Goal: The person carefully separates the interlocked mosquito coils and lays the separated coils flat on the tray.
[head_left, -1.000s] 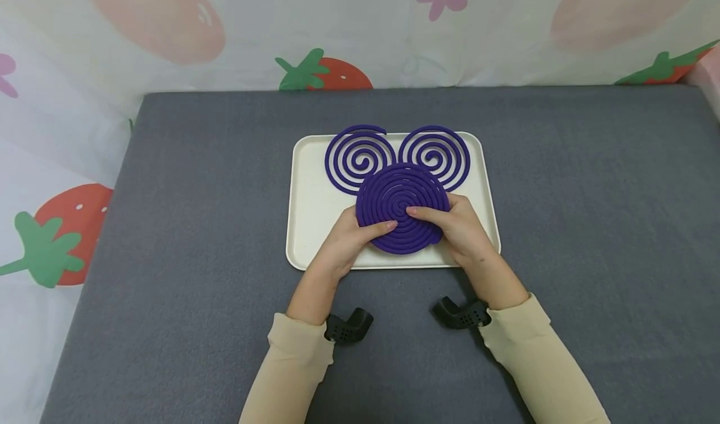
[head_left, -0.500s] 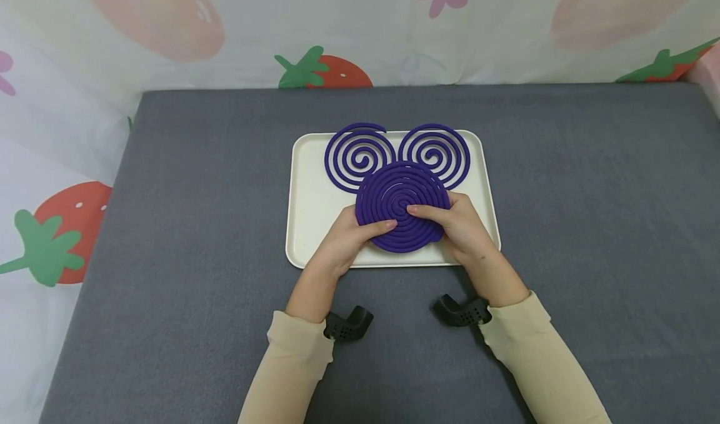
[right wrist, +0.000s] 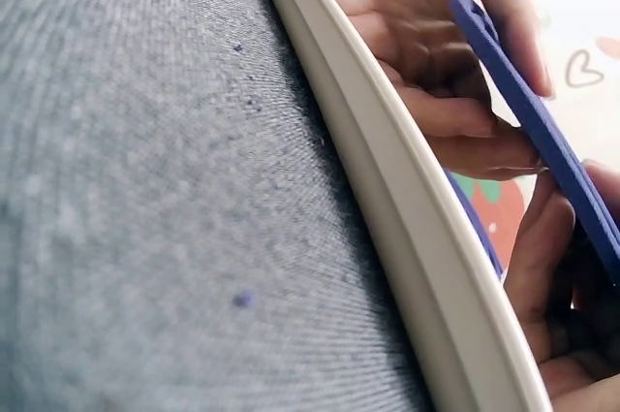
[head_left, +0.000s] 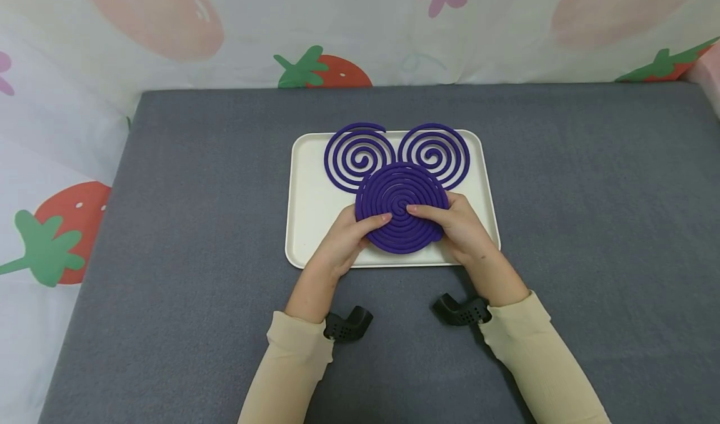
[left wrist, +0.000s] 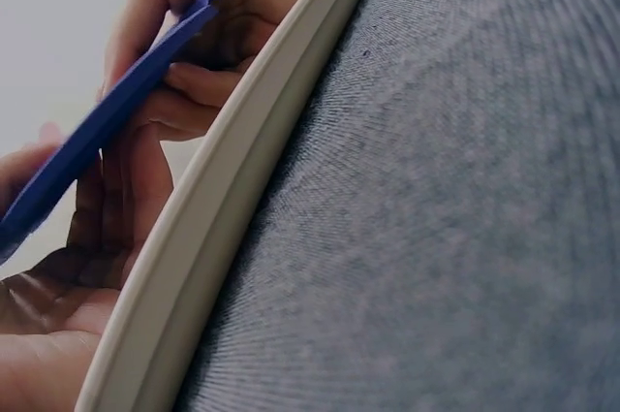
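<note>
A tightly wound purple mosquito coil pair (head_left: 402, 183) is held tilted over the front of a white tray (head_left: 306, 224). My left hand (head_left: 347, 236) grips its left side, thumb on the upper face and fingers beneath. At the right edge my right hand (head_left: 465, 229) pinches it the same way, thumb tip near the centre. Both wrist views show the coil (left wrist: 116, 113) edge-on, raised above the tray rim (right wrist: 387, 179), with curled fingers under it. Behind it, two loose single coils, a left one (head_left: 364, 162) and a right one (head_left: 432, 156), lie partly over the tray's far rim.
The tray sits on a grey cloth-covered table (head_left: 197, 224). Small dark crumbs (right wrist: 242, 300) dot the cloth before the tray. A strawberry-print curtain (head_left: 506, 36) hangs behind and at the left. Something pink (head_left: 707, 77) shows at the far right edge.
My left thumb has slid slightly up and left across the coil's face. The coil pair has shifted barely at all, and my right hand keeps its place.
</note>
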Available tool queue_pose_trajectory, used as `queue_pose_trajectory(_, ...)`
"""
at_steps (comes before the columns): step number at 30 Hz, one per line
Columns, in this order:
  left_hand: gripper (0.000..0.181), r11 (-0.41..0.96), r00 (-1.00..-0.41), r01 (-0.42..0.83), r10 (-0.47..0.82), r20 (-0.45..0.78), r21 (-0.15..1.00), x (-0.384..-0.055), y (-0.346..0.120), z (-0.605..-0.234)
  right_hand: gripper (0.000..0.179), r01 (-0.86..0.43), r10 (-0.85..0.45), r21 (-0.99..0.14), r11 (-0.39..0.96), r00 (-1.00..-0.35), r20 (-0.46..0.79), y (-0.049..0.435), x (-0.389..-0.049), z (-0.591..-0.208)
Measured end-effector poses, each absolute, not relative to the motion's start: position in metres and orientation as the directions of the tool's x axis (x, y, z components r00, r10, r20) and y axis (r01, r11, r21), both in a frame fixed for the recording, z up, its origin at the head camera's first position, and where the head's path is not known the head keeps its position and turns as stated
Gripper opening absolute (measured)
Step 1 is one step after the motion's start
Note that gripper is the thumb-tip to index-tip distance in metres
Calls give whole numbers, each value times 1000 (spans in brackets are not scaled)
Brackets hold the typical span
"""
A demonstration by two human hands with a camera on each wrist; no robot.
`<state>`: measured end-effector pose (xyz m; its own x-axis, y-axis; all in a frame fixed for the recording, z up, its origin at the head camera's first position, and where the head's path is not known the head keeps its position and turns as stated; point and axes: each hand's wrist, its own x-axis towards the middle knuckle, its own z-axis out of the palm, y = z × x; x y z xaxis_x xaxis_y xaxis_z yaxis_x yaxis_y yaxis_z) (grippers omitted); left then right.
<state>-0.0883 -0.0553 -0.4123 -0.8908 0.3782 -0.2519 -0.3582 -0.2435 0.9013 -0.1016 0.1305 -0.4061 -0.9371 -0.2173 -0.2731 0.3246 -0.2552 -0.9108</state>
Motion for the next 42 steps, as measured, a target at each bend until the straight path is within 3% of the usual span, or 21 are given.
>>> queue_pose_trajectory(28, 48, -272, -894, -336, 394, -214, 902, -88, -59, -415, 28, 354, -261, -888, -294, -923, -282, 134, -103, -406)
queue_pose_trajectory(42, 44, -208, -881, -327, 419, -218, 922, -89, -59, -414, 29, 345, -231, -889, -300, -931, -283, 137, -104, -405)
